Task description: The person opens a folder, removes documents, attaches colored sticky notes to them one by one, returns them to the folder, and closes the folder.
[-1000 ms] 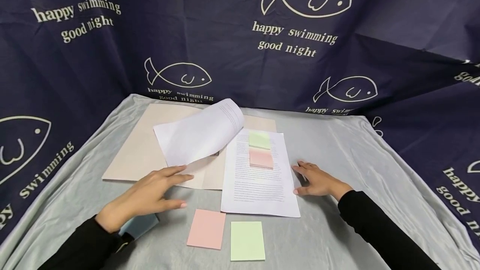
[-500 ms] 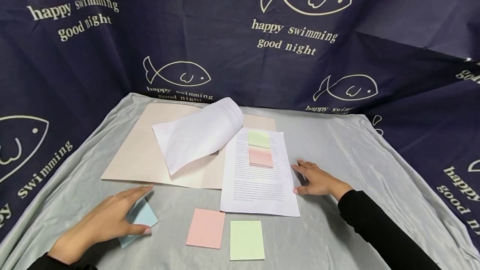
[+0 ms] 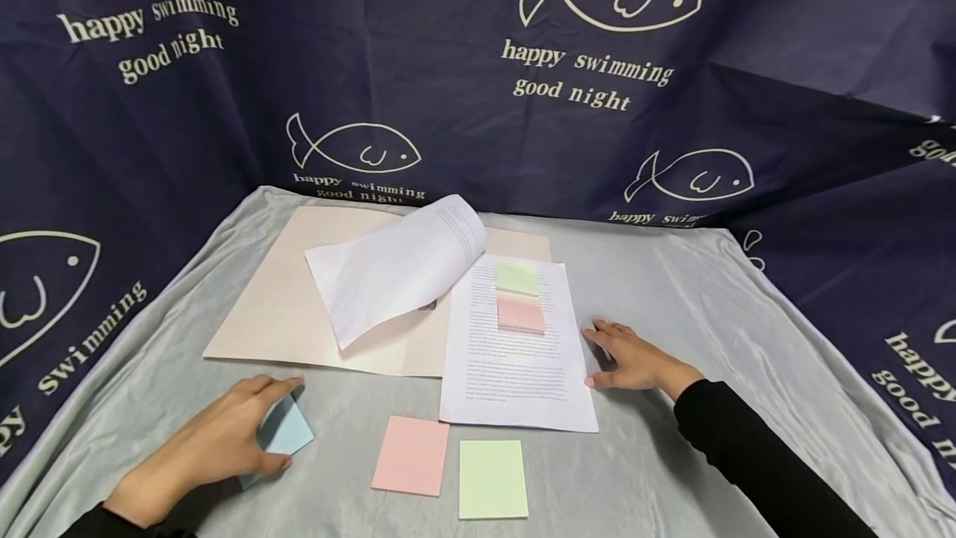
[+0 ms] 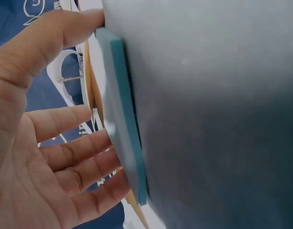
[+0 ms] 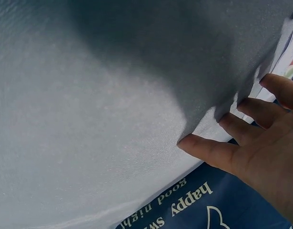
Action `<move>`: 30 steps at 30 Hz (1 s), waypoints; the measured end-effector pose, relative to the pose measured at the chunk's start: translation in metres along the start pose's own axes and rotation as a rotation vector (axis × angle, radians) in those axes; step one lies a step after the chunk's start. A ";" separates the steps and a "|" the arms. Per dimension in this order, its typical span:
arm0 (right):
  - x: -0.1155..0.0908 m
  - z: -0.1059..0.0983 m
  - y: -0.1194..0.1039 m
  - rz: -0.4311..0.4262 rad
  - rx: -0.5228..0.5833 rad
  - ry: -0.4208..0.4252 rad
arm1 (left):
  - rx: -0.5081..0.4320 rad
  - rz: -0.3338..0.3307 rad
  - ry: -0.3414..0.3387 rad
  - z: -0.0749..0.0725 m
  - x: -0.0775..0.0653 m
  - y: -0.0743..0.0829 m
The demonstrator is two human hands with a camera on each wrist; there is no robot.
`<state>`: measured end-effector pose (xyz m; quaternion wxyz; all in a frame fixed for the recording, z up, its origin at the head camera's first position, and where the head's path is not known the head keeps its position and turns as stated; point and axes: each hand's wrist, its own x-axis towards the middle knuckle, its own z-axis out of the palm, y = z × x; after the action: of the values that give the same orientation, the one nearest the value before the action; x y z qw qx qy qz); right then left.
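Blue pad (image 3: 290,427) lies on the grey cloth (image 3: 657,272) at eight o'clock from the printed page (image 3: 515,388), skewed, partly covered by the left hand (image 3: 217,434). Left thumb near one corner, other fingers loosely spread beside the pad; no firm hold evident, light contact cannot be told. Right hand (image 3: 631,359) at three o'clock of the page, fingers spread, gripping nothing; touch on the paper's edge unclear. Pink pad (image 3: 411,455) between three and four o'clock from the blue one. Judged light, fairly stiff as a block, single sheets easily creased; may slide on the cloth. Best pinched across opposite edges, full thickness.
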<state>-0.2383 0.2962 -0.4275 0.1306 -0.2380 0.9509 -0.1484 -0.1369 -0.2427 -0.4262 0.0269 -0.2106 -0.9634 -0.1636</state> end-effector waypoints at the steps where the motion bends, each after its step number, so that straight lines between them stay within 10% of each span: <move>1: 0.000 0.000 0.000 0.002 0.001 0.000 | -0.001 0.004 0.000 0.000 0.001 0.000; 15: -0.001 0.002 -0.001 0.020 0.009 -0.011 | -0.011 0.042 0.006 -0.009 0.012 0.007; 30: 0.014 -0.018 -0.021 0.046 -0.056 0.020 | -0.035 0.295 0.035 -0.027 0.082 0.072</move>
<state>-0.2473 0.2758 -0.4062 0.1176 -0.2182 0.9612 -0.1211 -0.1821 -0.1570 -0.3690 0.0639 -0.3477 -0.9183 -0.1784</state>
